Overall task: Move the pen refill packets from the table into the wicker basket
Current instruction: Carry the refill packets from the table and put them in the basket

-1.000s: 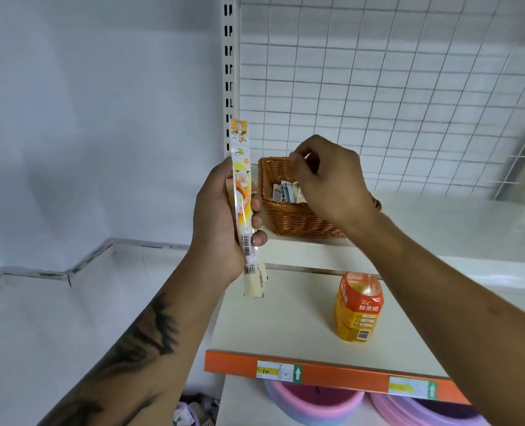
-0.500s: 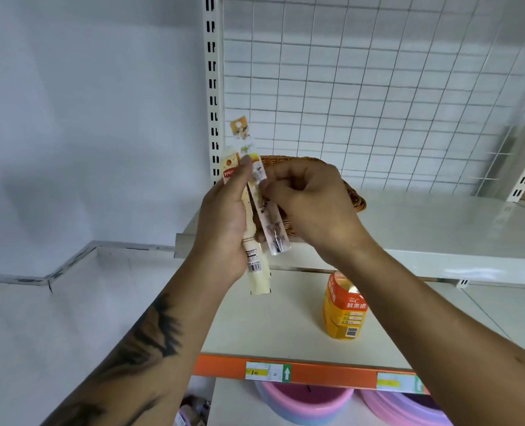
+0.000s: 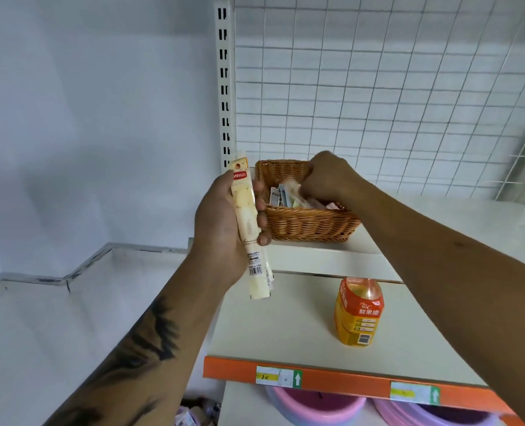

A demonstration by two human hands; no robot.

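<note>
Standing on the upper shelf [image 3: 439,222] against the wire grid back panel [image 3: 378,87], the wicker basket [image 3: 307,222] sits just right of the left hand [image 3: 224,229] and directly under the right hand [image 3: 328,179] — so the right hand is the nearer one for any drop. Several packets in the basket [image 3: 281,195] already lie loosely against the near wall. Right hand is curled down inside the rim, knuckles up; a blurred pale packet edge shows at its fingertips, but whether it has hold of it or has let go — cannot tell. Left hand is wrapped round a long cream packet [image 3: 248,229], long axis near upright, top tilted slightly left, with at least one more packet edge behind it; basket lies to its right and slightly further back. Lower shelf [image 3: 285,327] carries an orange drink bottle [image 3: 358,312], label reading 鲜果橙, barcode below. Held packet has a small red logo band at top, unreadable, and a barcode near the bottom. Shelf-edge price tags [image 3: 279,376] are too blurred to read.
</note>
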